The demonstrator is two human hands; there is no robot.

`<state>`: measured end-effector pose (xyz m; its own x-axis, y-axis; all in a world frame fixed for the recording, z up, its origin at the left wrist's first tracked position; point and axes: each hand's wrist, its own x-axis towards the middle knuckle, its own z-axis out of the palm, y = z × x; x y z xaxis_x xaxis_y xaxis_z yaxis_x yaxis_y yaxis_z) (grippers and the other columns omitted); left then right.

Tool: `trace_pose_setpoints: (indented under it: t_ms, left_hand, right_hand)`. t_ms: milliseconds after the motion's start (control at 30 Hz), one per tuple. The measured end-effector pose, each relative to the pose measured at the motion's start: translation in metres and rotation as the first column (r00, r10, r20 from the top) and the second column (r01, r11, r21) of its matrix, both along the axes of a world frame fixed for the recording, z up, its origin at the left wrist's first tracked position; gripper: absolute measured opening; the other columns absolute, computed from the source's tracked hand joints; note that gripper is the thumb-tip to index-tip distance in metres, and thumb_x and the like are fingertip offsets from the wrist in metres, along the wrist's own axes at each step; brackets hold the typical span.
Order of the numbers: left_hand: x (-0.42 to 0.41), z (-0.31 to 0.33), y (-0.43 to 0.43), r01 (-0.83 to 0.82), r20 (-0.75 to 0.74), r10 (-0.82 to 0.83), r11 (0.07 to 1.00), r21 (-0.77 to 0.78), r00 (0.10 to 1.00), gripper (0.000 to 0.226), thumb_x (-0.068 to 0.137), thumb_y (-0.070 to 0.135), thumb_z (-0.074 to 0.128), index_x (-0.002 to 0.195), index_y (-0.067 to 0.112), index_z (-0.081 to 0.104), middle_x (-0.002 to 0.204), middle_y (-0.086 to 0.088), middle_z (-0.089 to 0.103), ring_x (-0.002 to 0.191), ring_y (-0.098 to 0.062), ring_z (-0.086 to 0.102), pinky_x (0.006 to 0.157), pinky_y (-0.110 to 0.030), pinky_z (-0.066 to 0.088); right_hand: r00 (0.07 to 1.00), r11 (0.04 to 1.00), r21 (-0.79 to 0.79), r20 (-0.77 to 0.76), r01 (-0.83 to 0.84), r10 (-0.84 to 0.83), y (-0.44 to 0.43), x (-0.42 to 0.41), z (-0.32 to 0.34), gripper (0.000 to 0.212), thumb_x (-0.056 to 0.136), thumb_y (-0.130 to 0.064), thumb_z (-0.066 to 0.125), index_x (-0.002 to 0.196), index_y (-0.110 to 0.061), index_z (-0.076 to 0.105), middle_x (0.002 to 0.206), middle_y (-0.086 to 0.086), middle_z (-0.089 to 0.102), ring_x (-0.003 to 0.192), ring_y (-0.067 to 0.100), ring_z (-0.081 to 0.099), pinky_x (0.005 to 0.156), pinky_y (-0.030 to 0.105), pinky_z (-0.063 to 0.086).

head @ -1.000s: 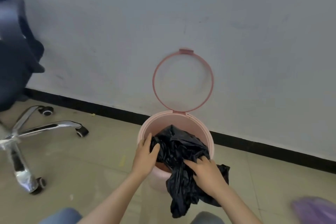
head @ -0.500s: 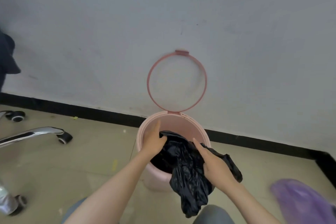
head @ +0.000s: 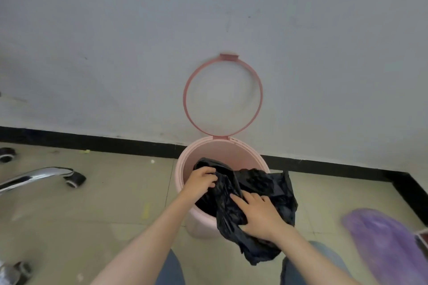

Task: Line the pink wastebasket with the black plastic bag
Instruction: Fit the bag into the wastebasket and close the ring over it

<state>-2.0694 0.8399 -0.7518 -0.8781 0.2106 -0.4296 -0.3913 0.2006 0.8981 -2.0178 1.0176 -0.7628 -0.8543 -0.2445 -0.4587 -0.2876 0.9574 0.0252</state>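
Left hand: the left hand [head: 201, 180] sits at the left inner side of the pink wastebasket [head: 185, 170], fingers curled and pinching a fold of the black plastic bag [head: 261, 186].
Right hand: the right hand [head: 260, 215] lies over the near rim of the wastebasket, fingers spread and pressed flat on the bag rather than gripping it.
Bag position: partly inside the wastebasket, partly spilled over its near and right rim, one crumpled tail hanging down the outside.
Done: by my reading, the bag has been fed into the opening.
Left: the mouth looks unopened and no edge is folded over the rim; the far inner wall is bare pink.
Bag look: thin, glossy, heavily creased, bunched.
Ring: the hinged pink ring [head: 185, 99] stands upright behind the wastebasket, against the wall.
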Motion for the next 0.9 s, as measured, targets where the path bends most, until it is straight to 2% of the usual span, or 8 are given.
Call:
trace_pose_setpoints:
  t_ms: [100,200,333,500,633,733,833,900]
  left_hand:
    - [-0.006,-0.002,-0.002,-0.133,-0.017,0.134,0.990,0.051,0.991,0.022,0.094,0.009,0.041,0.106,0.005,0.060,0.083,-0.005,0.064,0.070,-0.013,0.058,0.064,-0.021,0.042]
    - [-0.015,-0.004,-0.008,-0.361,-0.121,0.367,0.930,0.066,0.922,0.021,0.091,0.001,0.040,0.086,0.007,0.060,0.077,-0.009,0.060,0.068,-0.021,0.056,0.062,-0.025,0.042]
    - [-0.013,-0.010,-0.008,-0.595,-0.252,0.571,0.804,-0.023,0.781,0.018,0.091,0.002,0.038,0.094,0.011,0.053,0.096,-0.006,0.055,0.088,-0.021,0.050,0.077,-0.030,0.038]
    - [-0.014,-0.028,0.021,-0.219,-0.231,0.199,0.974,-0.065,0.953,0.048,0.083,-0.004,0.044,0.129,0.012,0.041,0.119,-0.004,0.052,0.118,-0.025,0.048,0.102,-0.040,0.040]
    - [-0.010,-0.042,0.033,0.063,-0.169,-0.153,0.892,-0.448,0.974,0.091,0.080,0.013,0.060,0.146,0.020,-0.002,0.140,-0.012,0.042,0.125,-0.036,0.043,0.101,-0.046,0.042]
    - [-0.007,-0.038,0.033,-0.018,-0.337,-0.161,0.881,-0.472,0.928,0.068,0.086,0.005,0.052,0.144,0.015,0.018,0.128,-0.015,0.057,0.110,-0.032,0.057,0.091,-0.040,0.050]
    - [-0.010,-0.031,0.019,0.002,-0.468,-0.262,0.874,-0.486,0.844,0.044,0.087,0.000,0.051,0.130,0.009,0.047,0.126,-0.013,0.059,0.116,-0.029,0.055,0.098,-0.033,0.042]
    - [-0.016,-0.035,0.000,-0.002,-0.504,-0.365,0.808,-0.589,0.783,0.032,0.086,-0.002,0.050,0.117,0.003,0.058,0.118,-0.017,0.062,0.112,-0.030,0.056,0.095,-0.033,0.042]
  right_hand:
    - [0.995,0.996,-0.019,-0.046,-0.086,0.085,0.000,0.002,-0.005,0.047,0.088,-0.023,0.051,0.134,-0.023,0.040,0.124,0.011,0.051,0.115,0.029,0.043,0.095,0.039,0.032]
    - [0.998,0.940,-0.338,0.052,0.053,-0.037,0.012,-0.015,0.008,0.023,0.086,-0.009,0.053,0.103,-0.011,0.068,0.073,-0.004,0.049,0.077,0.017,0.046,0.069,0.025,0.030]
    - [0.906,0.630,-0.717,0.007,0.300,-0.423,0.033,-0.033,0.033,0.038,0.076,0.004,0.053,0.048,-0.020,0.048,0.053,-0.005,0.048,0.055,0.007,0.040,0.054,0.028,0.028]
    - [0.766,0.335,-0.887,0.031,0.317,-0.642,0.047,-0.040,0.052,0.025,0.084,0.007,0.050,0.097,-0.010,0.065,0.091,0.003,0.065,0.084,0.014,0.058,0.074,0.026,0.045]
    - [0.699,-0.004,-0.973,0.170,0.232,-0.694,0.053,-0.038,0.060,0.029,0.090,0.009,0.040,0.111,-0.004,0.057,0.097,-0.001,0.061,0.083,0.001,0.059,0.066,0.002,0.048]
    - [0.636,-0.179,-0.964,0.265,0.197,-0.725,0.059,-0.041,0.062,0.029,0.091,0.009,0.036,0.102,-0.006,0.059,0.086,-0.006,0.062,0.068,-0.007,0.063,0.059,0.004,0.048]
    - [0.487,-0.435,-0.889,0.446,0.144,-0.751,0.074,-0.043,0.066,0.034,0.092,-0.001,0.036,0.068,-0.015,0.057,0.055,-0.007,0.063,0.061,0.013,0.053,0.055,0.019,0.046]
    - [0.393,-0.589,-0.800,0.582,0.115,-0.712,0.088,-0.044,0.070,0.036,0.093,-0.011,0.035,0.061,-0.018,0.050,0.042,-0.006,0.058,0.055,0.014,0.046,0.045,0.015,0.041]
